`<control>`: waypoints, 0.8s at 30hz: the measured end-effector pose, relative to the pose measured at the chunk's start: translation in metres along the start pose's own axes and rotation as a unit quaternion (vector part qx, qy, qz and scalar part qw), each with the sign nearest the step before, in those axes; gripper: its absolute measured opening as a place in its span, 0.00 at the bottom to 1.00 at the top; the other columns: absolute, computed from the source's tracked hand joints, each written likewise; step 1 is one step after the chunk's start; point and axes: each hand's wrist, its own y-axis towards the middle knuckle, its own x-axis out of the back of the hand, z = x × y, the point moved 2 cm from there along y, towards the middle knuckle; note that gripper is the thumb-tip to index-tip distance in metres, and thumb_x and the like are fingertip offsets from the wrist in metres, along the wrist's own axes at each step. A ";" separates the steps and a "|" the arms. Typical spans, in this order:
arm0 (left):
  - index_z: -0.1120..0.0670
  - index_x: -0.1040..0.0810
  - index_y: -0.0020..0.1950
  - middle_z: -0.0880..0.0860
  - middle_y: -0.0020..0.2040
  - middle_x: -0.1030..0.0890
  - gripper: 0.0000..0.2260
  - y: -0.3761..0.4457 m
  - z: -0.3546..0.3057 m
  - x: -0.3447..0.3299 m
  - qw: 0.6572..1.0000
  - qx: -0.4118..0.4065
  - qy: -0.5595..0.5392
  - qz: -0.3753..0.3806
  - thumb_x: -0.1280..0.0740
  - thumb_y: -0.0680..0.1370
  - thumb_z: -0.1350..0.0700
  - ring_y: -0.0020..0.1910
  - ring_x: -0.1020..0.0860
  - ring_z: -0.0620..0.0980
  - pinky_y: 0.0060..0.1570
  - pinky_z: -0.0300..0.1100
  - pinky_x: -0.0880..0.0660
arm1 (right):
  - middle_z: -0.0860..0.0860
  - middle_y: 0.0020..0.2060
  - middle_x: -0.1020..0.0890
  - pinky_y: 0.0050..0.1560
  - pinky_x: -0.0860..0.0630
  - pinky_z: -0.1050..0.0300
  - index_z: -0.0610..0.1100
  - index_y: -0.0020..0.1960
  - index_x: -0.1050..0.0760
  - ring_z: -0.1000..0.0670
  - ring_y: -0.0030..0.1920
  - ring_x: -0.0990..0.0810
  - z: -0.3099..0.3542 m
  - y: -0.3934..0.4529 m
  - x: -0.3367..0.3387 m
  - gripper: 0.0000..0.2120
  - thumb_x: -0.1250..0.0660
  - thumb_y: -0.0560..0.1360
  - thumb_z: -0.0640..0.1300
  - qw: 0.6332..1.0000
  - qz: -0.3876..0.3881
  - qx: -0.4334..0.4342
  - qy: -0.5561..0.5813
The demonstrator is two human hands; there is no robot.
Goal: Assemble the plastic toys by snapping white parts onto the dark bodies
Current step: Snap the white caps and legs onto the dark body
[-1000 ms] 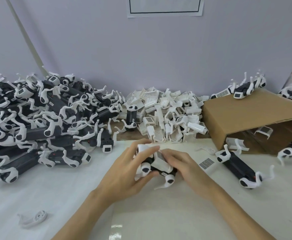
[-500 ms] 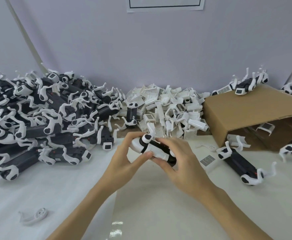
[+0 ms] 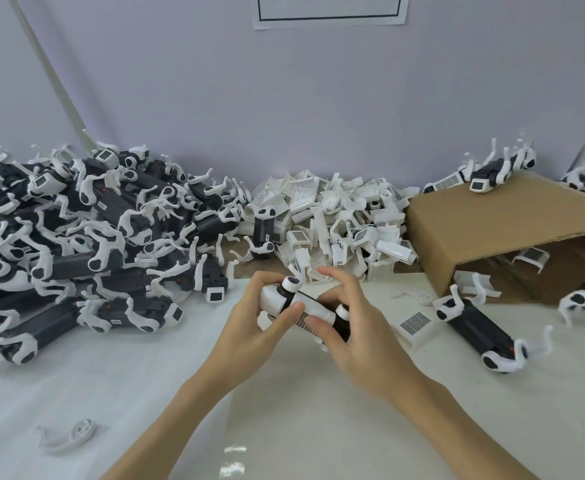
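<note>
While both hands are holding one toy (image 3: 303, 304) up just above the table (image 3: 145, 393), the left hand (image 3: 253, 336) is gripping the white end of it, with the thumb pressing on top. The right hand (image 3: 356, 337) is wrapping around the dark end from below, and its first finger is sticking up loose. A white part is sitting on the dark body, and it looks like it is being pushed into place.

To do this step well, I think the person should be lining the white part up straight first, then squeezing evenly with both thumbs until it is sitting flat. Pushing on one corner only could be bending a thin clip. I cannot tell if it is fully snapped on yet.

Spreading under the hands is a pale, smooth table top. A big pile of finished toys (image 3: 76, 237) is sitting on the left, well apart from the hands. A heap of loose white parts (image 3: 339, 223) is lying at the back, against a plain light wall (image 3: 284, 98). A brown cardboard box (image 3: 491, 220) is tipping on its side at the right, with another toy (image 3: 474, 327) lying just in front of it. One small white piece (image 3: 66, 436) is lying alone near the front left.
</note>
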 end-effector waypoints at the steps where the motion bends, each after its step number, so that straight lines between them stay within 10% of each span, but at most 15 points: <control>1: 0.47 0.23 0.65 0.47 0.51 0.17 0.14 -0.001 0.001 -0.001 1.000 0.003 0.002 0.000 0.28 0.81 0.48 0.50 0.20 0.52 0.53 0.42 0.24 | 0.61 0.50 0.19 0.52 0.20 0.49 0.60 0.76 0.39 0.52 0.51 0.18 -0.001 -0.001 -0.003 0.28 0.30 0.81 0.52 1.000 0.010 -0.001 0.000; 10: 0.45 0.18 0.62 0.45 0.47 0.15 0.12 0.003 -0.013 0.000 1.000 0.011 0.009 -0.026 0.25 0.79 0.47 0.44 0.19 0.45 0.48 0.44 0.20 | 0.55 0.41 0.19 0.40 0.20 0.61 0.59 0.75 0.34 0.55 0.36 0.20 -0.004 0.003 0.002 0.23 0.32 0.83 0.46 0.992 0.015 -0.052 0.110; 14: 0.41 0.20 0.59 0.40 0.55 0.19 0.18 0.000 -0.021 0.012 0.976 -0.059 0.210 0.000 0.32 0.76 0.32 0.63 0.25 0.40 0.67 0.41 0.34 | 0.42 0.40 0.16 0.46 0.24 0.53 0.60 0.70 0.31 0.45 0.40 0.20 -0.003 0.004 0.003 0.15 0.38 0.86 0.46 0.961 0.007 -0.152 0.232; 18: 0.49 0.17 0.58 0.47 0.55 0.16 0.18 0.003 -0.021 0.014 0.995 0.028 0.033 0.090 0.25 0.74 0.40 0.58 0.19 0.44 0.56 0.38 0.24 | 0.39 0.48 0.13 0.50 0.19 0.49 0.54 0.69 0.27 0.41 0.47 0.14 -0.005 0.005 0.001 0.12 0.40 0.86 0.47 0.917 0.018 -0.237 0.321; 24: 0.51 0.14 0.45 0.55 0.39 0.15 0.13 0.006 -0.018 0.002 0.991 0.107 -0.021 -0.074 0.23 0.75 0.41 0.41 0.18 0.58 0.44 0.57 0.21 | 0.59 0.64 0.19 0.63 0.22 0.51 0.56 0.72 0.25 0.55 0.65 0.21 -0.004 0.000 -0.001 0.20 0.31 0.80 0.56 0.996 0.045 -0.071 0.019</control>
